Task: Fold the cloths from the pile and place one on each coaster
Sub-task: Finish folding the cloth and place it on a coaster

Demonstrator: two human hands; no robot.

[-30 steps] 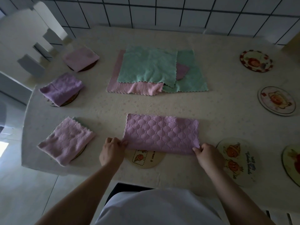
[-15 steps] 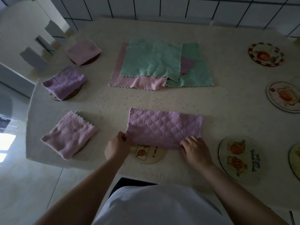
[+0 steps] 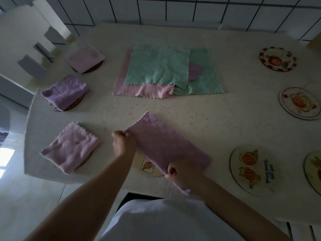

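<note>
Pinching a folded purple cloth (image 3: 166,146) at both ends: left hand (image 3: 123,145) on the far-left corner, right hand (image 3: 184,173) curled round the near edge. Stretched slantwise over a coaster (image 3: 149,166) near the table (image 3: 208,119) edge. Further back, pile of cloths (image 3: 161,70); at left, three folded cloths already on coasters.

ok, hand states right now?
Left hand: pinching the far end of the purple cloth.
Right hand: gripping the same cloth's near end.
</note>
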